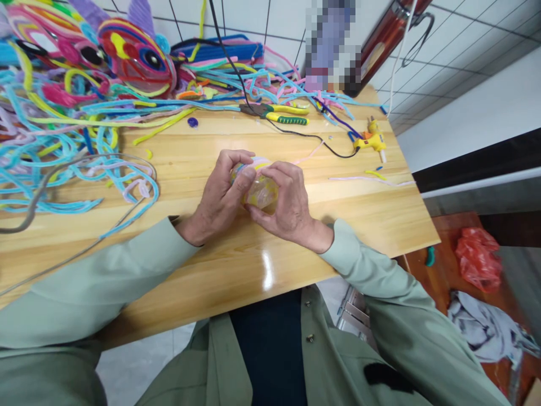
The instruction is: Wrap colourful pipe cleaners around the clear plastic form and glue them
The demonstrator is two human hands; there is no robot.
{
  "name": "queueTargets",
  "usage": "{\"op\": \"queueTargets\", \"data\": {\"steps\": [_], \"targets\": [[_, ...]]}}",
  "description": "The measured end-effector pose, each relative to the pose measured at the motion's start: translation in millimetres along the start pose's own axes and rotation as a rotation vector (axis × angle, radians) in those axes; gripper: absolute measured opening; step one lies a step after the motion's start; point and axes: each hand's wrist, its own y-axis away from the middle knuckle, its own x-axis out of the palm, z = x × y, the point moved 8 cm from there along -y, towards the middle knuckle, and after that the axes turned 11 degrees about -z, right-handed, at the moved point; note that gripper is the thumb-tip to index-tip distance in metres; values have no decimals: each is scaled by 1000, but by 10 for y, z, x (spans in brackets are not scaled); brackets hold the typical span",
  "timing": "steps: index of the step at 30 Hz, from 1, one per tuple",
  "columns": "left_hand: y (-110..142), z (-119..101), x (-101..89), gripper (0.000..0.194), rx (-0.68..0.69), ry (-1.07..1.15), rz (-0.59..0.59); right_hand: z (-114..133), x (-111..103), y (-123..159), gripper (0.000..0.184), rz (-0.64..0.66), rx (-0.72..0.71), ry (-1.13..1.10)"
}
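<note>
Both hands are closed around a clear plastic bottle piece (262,195) above the middle of the wooden table. Yellow and pale pink fuzzy strips show along its upper side; the fingers hide much of it. My left hand (224,194) grips it from the left, thumb laid across the top. From the right, my right hand (289,203) curls its fingers and thumb about the other side. A thin pink pipe cleaner (311,153) lies on the table just beyond the right hand.
Pipe cleaners (63,197) are heaped at the left, with colourful fish-like figures (139,56) behind. Pliers (274,113) lie at the back. A yellow glue gun (371,141) with a black cord stands at the right, near a dark red thermos (380,42). A gooseneck rod (36,203) arches at the left.
</note>
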Motion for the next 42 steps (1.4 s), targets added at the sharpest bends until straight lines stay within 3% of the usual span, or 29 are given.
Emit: {"op": "queueTargets", "data": {"steps": [8,15,21,26,42], "targets": [[-8,-2,-5,36,17,-51,-1,-5,32,-17,60,68,46,12],[-18,-14,-1,38,39,-72,-11,68,-66,-19,56,-118,-98,-38],[4,4,3,33,28,-55,-21,42,-21,4,46,-24,-77,-27],[8,-9,10,31,28,-40,-23,114,-87,-12,43,-111,-182,11],[14,-19,25,37,-47,16,8,121,-102,-24,44,-66,-208,87]]}}
